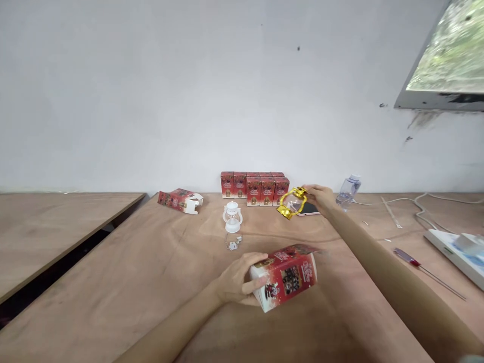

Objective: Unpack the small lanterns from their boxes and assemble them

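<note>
My left hand (242, 282) is wrapped round one end of a red printed box (289, 277), tilted above the near part of the table. The box's far end, with a flap sticking out, points up to the right. Farther back, my right hand (319, 197) pinches the top of a gold toy lantern (292, 202) with a clear middle, held slanted. A white toy lantern (232, 218) stands upright at mid-table. Small white pieces with thin wire (232, 245) lie just in front of it.
Several red boxes (260, 190) stand against the wall. An opened red box (180, 200) lies at left. Behind the gold lantern is a phone (309, 209). At right are a clear bottle (348, 190), a screwdriver (429, 272), a white cable (419, 205) and a white tray (454, 256).
</note>
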